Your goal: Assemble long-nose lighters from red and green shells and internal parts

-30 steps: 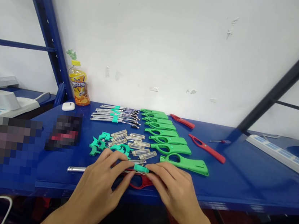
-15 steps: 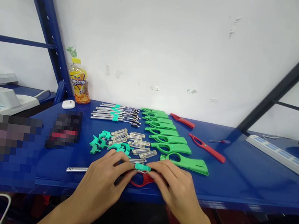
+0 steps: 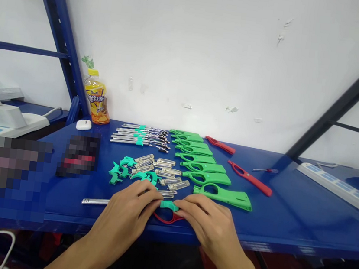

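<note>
My left hand and my right hand meet at the front edge of the blue table. Between their fingertips lies a red lighter shell with a metal tube sticking out to the left. A small teal clip sits on top of the shell, pinched by fingers of both hands. Just behind are loose teal triggers and clear gas cartridges.
A row of green lighter shells lies behind, with two red shells and a small screwdriver to the right. Metal tube assemblies, a drink bottle and a power strip stand further off.
Both hands have slid slightly down toward the table's front edge with the red shell and teal clip. The grip looks the same.
</note>
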A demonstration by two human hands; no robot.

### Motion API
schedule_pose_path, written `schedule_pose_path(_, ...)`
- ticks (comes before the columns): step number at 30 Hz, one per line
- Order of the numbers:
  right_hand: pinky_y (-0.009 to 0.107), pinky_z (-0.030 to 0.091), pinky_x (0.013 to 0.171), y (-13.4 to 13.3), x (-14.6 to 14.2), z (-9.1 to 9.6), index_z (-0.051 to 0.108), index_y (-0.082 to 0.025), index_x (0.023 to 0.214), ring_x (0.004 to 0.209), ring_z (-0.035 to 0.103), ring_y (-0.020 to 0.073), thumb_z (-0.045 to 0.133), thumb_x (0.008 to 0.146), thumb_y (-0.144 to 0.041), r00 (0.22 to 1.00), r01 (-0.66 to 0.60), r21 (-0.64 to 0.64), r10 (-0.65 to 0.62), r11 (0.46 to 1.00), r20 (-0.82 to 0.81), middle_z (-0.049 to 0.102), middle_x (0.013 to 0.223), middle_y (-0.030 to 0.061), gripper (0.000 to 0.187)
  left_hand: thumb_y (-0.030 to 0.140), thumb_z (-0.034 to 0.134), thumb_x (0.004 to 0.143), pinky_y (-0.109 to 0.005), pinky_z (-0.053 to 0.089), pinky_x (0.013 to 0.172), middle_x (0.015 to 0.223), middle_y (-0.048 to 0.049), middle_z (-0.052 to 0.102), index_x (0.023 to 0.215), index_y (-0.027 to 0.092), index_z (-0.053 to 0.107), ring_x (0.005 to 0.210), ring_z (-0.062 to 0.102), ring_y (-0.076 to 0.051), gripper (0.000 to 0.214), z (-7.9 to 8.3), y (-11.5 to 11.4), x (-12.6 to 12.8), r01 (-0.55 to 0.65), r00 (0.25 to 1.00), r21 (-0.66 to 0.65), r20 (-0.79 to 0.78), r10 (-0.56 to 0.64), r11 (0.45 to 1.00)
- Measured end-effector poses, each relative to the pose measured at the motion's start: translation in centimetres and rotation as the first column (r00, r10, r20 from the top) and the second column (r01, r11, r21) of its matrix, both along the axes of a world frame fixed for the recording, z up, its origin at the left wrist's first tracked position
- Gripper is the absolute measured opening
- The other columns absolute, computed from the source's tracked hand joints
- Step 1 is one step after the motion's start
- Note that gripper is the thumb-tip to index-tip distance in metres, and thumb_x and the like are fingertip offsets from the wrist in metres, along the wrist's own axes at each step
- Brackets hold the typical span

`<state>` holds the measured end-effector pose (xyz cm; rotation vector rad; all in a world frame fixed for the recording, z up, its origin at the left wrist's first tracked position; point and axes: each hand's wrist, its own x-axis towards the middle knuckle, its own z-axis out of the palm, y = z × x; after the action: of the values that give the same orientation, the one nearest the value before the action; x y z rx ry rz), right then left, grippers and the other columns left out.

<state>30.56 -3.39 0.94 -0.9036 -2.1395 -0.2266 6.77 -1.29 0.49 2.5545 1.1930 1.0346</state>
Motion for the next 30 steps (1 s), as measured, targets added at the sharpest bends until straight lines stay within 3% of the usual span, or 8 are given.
schedule_pose_path(10,0.027,0.053,0.068,0.11,-0.04,-0.32,0.076,-0.02,0.116,0.078,0.074,0.015,0.055,0.112,-0.026,0.999,0.011,0.019,-0.011,1.0,0.04,0.077,0.097,0.0039,0.022,0.015,0.05,0.107,-0.033,0.055,0.079,0.1,-0.0041,0.069,0.103,0.022,0.07,0.09,0.068,-0.02,0.021,0.62,-0.65,0.07,0.035,0.996,-0.022,0.087,-0.033,0.999)
schedule_pose_path(24,0.025,0.052,0.062,0.25,-0.01,-0.48,0.077,-0.023,0.117,0.072,0.072,0.0137,0.055,0.112,-0.024,1.0,0.005,0.052,-0.006,0.999,0.023,0.077,0.093,0.0027,0.022,0.014,0.052,0.104,-0.03,0.059,0.074,0.097,-0.0031,0.07,0.105,0.025,0.071,0.084,0.072,-0.019,0.022,0.2,-0.21,0.08,0.021,0.992,0.011,0.125,-0.022,1.0)
schedule_pose_path(30,0.027,0.052,0.063,0.25,0.12,-0.73,0.075,-0.022,0.122,0.075,0.073,0.0154,0.056,0.109,-0.014,0.998,0.019,0.061,-0.022,0.998,0.057,0.077,0.097,0.0034,0.024,0.015,0.053,0.104,-0.026,0.058,0.068,0.093,-0.0022,0.068,0.096,0.024,0.071,0.077,0.071,-0.016,0.022,0.47,-0.01,0.04,0.012,0.991,0.005,0.13,-0.012,1.0)
